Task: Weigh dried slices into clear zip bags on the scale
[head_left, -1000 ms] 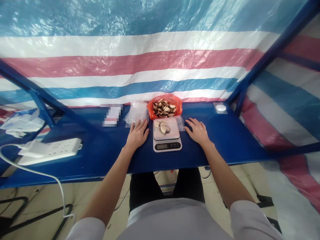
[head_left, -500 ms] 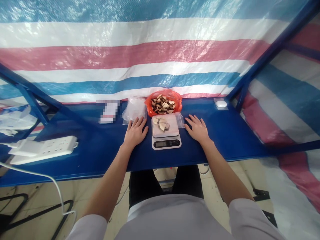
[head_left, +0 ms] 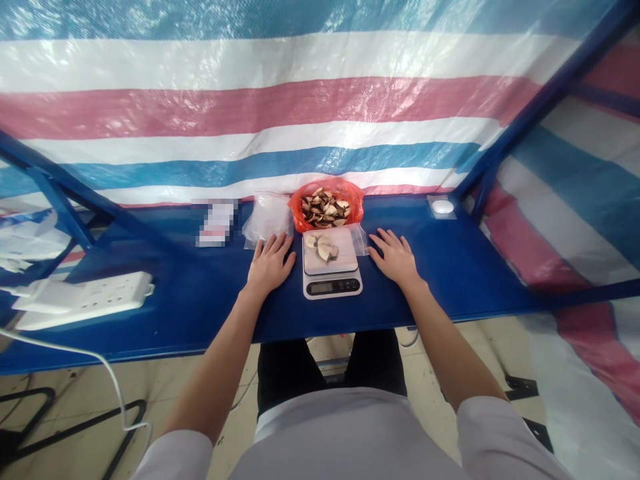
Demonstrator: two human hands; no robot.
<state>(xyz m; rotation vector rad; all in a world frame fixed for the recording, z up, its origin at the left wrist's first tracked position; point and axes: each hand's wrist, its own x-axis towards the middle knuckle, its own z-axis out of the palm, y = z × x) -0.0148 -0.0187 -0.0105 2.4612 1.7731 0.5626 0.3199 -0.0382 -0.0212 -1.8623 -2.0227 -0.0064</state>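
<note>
My left hand (head_left: 270, 265) lies flat on the blue table, fingers spread, left of a white digital scale (head_left: 313, 269). Its fingertips reach the near edge of a stack of clear plastic bags (head_left: 266, 217). On the other side of the scale, my right hand (head_left: 395, 256) rests flat and open, its fingertips close to a clear bag (head_left: 359, 240) that sticks out beside the scale. Several pale dried slices (head_left: 327, 251) sit on the weighing plate; the display digits are too faint to read. Behind the scale stands an open red plastic bag (head_left: 356, 200) full of brown-edged dried slices (head_left: 327, 209).
A white power strip (head_left: 110, 295) with a plugged-in cable lies at the table's left. A blurred-out card or phone (head_left: 216, 223) is left of the clear bags. Toward the right back sits a white round object (head_left: 443, 207) on clear plastic. Blue frame bars (head_left: 520, 110) and striped sheeting enclose the table (head_left: 450, 267).
Both hands keep their place on the table. The view has shifted very slightly; nothing on the table has visibly moved.
</note>
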